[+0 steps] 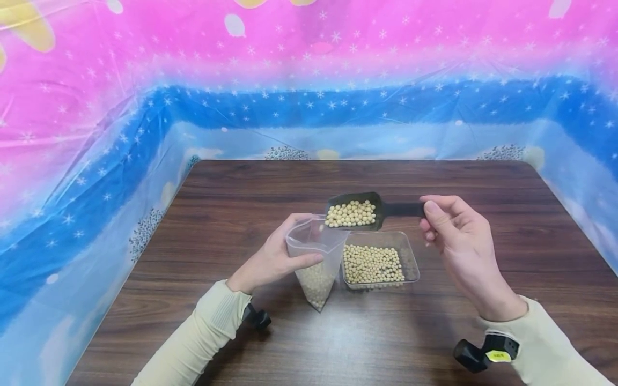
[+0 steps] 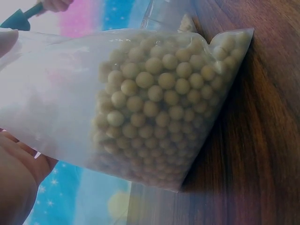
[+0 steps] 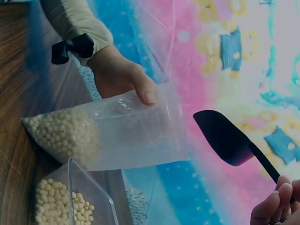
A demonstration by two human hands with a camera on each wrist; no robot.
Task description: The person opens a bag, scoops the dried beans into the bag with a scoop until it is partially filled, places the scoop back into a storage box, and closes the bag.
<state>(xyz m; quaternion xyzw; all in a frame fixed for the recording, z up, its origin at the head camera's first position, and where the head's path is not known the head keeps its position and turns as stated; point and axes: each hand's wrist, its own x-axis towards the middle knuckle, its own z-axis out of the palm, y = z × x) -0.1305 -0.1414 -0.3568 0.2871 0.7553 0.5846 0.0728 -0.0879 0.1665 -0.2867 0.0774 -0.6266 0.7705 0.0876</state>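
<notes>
My left hand [image 1: 270, 259] holds a clear plastic bag [image 1: 316, 247] near its mouth, thumb in front and fingers behind. The bag stands upright with its mouth spread, and soybeans [image 2: 154, 93] fill its lower part down to the pointed corner at the table. In my right hand [image 1: 465, 241] is the handle of a black scoop [image 3: 225, 138], pinched near its end. Pale soybeans [image 1: 351, 213] lie in the scoop, whose front edge is right at the bag's opening in the head view. The right wrist view shows the scoop's dark underside above the bag.
Just right of the bag stands a clear rectangular container [image 1: 411, 260] with more soybeans [image 1: 372, 264] inside. Both are on a dark wood-grain table [image 1: 241, 187]. A pink and blue patterned cloth [image 1: 309, 107] hangs around the back and sides.
</notes>
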